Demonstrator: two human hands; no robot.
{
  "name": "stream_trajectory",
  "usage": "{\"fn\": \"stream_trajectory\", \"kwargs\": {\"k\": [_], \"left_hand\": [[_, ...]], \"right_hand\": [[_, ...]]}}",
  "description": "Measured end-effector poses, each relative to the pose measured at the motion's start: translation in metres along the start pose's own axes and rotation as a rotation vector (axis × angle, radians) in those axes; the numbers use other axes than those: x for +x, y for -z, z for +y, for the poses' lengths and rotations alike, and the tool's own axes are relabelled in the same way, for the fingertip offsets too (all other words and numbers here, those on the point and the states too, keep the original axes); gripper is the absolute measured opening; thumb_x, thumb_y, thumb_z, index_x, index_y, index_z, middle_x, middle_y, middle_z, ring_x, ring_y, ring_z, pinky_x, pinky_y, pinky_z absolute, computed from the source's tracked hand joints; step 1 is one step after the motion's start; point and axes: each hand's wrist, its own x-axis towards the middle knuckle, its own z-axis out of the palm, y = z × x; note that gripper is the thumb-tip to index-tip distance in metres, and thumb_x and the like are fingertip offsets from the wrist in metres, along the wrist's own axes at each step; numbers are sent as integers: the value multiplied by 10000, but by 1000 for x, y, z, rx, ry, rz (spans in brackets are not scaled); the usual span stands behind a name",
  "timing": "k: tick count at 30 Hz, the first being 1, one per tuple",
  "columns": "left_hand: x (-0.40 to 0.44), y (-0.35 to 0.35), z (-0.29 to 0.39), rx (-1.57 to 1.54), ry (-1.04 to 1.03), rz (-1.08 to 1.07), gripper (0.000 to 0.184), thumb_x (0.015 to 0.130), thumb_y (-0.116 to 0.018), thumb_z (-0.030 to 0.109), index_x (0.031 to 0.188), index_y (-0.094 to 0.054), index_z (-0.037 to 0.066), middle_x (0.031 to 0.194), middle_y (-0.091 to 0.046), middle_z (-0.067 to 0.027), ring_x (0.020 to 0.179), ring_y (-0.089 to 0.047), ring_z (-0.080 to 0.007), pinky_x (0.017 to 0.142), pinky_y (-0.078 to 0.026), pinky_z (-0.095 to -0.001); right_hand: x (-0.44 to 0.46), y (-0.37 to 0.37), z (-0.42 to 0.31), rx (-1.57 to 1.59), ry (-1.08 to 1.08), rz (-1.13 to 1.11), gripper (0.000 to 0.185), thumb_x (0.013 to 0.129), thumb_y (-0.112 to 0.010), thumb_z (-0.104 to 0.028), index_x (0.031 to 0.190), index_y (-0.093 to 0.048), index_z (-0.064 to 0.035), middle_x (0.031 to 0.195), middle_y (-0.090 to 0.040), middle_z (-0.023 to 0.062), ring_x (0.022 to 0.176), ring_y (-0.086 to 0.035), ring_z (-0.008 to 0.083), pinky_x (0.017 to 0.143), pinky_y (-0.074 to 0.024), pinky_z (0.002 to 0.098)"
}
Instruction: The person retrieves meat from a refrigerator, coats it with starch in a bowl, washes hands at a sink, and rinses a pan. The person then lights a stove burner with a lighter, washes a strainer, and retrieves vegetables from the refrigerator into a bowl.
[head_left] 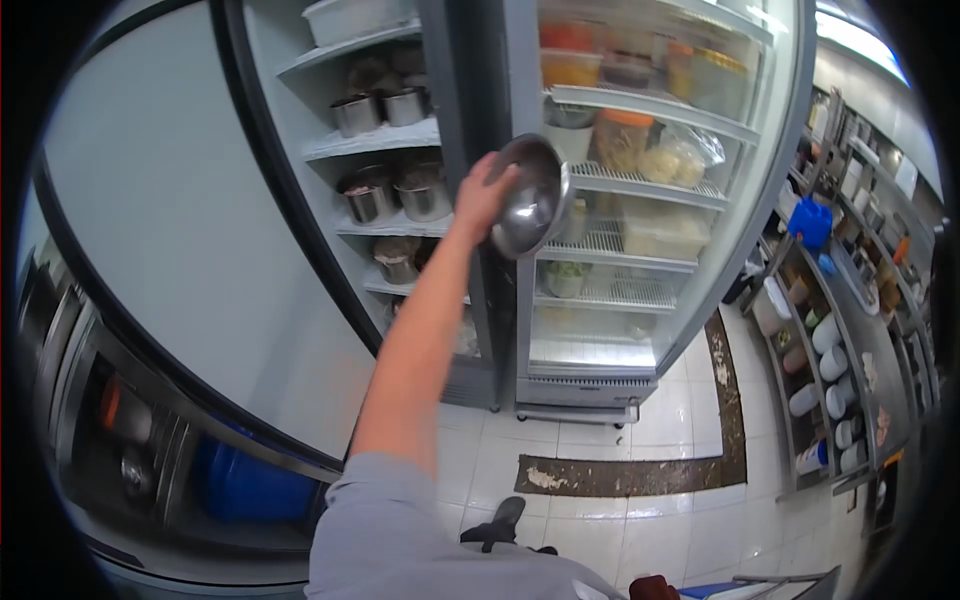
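My left hand point(482, 198) reaches forward with the arm stretched out, its fingers closed on the rim of a metal bowl point(527, 205). The bowl is tilted on its side, and its shiny hollow shows no contents. It is held in front of the dark frame between two upright fridges. Left of the hand, the open fridge point(385, 140) has shelves with several metal pots point(370, 200). To the right stands a glass-fronted fridge point(640, 190) with tubs, jars and a plastic bag point(680, 160) of pale food. My right hand is out of view.
A large pale door panel point(200, 200) fills the left side. Below it sits a blue container point(250, 480). Shelving point(800, 370) with bowls and utensils runs along the right. A dark, worn strip point(620, 475) crosses the white tiled floor point(680, 400).
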Motion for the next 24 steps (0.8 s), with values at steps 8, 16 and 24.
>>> {"fn": "stream_trajectory", "kwargs": {"k": [8,16,24], "left_hand": [[11,-57,2,402,-177,208,401,898,-677,377,969,-720,-15,1178,-573,-238,1159,-506,-370,1006,-406,-444],[-39,-48,46,478,-175,219,403,904,-662,384,924,-695,-17,1021,-619,-226,966,-611,-440,851,-476,-477],[-170,47,29,24,106,-332,355,935,-689,323,1105,-674,13,972,-686,-37,889,-582,-94,797,-487,-287]], "right_hand": [[8,28,-18,-73,6,0,338,877,-627,-272,1033,-706,17,950,-726,182,923,-696,297,827,-532,393],[18,26,-38,-99,24,-17,320,879,-627,-259,1016,-705,19,921,-726,172,890,-696,285,805,-534,385],[60,-60,-63,-107,211,-167,302,881,-626,-246,999,-704,21,892,-726,163,858,-697,274,784,-536,378]]}}
